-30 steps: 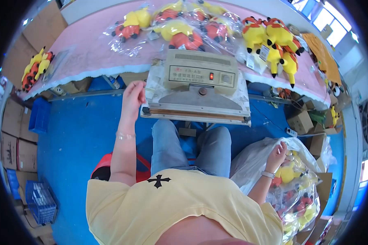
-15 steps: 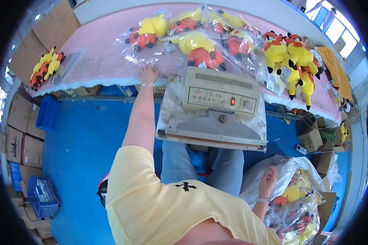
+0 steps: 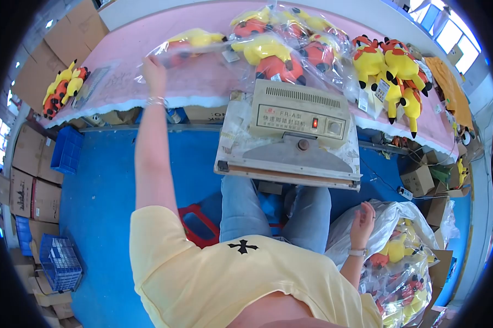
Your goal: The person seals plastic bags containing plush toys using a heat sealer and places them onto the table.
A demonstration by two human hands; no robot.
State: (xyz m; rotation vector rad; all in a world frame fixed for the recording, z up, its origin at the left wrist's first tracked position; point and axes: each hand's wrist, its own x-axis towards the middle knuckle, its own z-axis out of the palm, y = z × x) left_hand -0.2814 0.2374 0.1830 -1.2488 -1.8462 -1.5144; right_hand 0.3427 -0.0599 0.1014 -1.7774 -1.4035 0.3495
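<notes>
My left hand (image 3: 154,74) is closed on the edge of a clear plastic bag over the pink table. Inside that bag lies a yellow and red plush toy (image 3: 194,41), blurred and stretched out to the right of the hand. My right hand (image 3: 362,221) hangs low at the right with its fingers loosely apart, holding nothing, beside a large clear sack (image 3: 402,279) of bagged toys. Between the two hands stands a beige sealing machine (image 3: 300,115) with a lit red switch. Several other bagged toys (image 3: 274,57) lie behind the machine.
Unbagged yellow toys (image 3: 391,71) are piled on the table's right part, near an orange cloth (image 3: 448,90). More toys (image 3: 65,90) lie at its left end. Blue crates (image 3: 60,262) and cardboard boxes (image 3: 30,147) stand at the left. A red stool (image 3: 198,225) is beneath me.
My left hand moved from beside the machine onto the table, then leftward, gripping a bag and pulling its toy left. My right hand has stayed low beside the sack.
</notes>
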